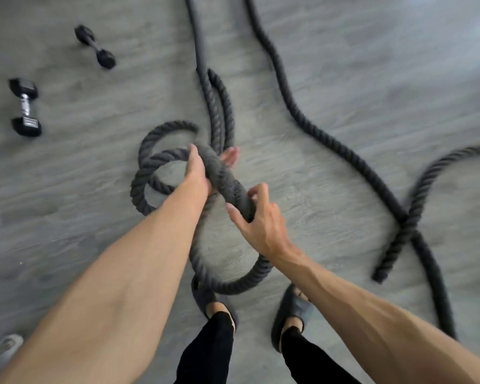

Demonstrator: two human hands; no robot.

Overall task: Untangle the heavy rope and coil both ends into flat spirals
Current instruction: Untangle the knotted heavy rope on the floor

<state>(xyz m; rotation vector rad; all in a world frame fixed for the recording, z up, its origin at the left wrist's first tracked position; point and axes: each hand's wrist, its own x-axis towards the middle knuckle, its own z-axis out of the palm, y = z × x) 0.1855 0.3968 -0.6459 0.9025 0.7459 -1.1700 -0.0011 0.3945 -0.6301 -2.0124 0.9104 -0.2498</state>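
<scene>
Right now both hands are on one raised stretch of the heavy rope (pixel 227 184). Left hand (pixel 198 170) wraps it from the side, fingers curled round the far face, fingertips poking out beyond. Right hand (pixel 261 220) sits lower on the same stretch: thumb and fingers curved loosely over it, not clamped, more a guide than a grip. My read: left carries the weight, right steers the lay.

Just past the left hand, a partial coil (pixel 155 173) lies on the floor (pixel 67 217), two loops, not yet flat or tight. Below the hands the rope sweeps in a big loop in front of the person's slippers (pixel 291 309). Out beyond the right hand, the other run crosses itself, still tangled, no spiral there.

Far off past the left hand: two dumbbells (pixel 25 106), well clear of the rope.
</scene>
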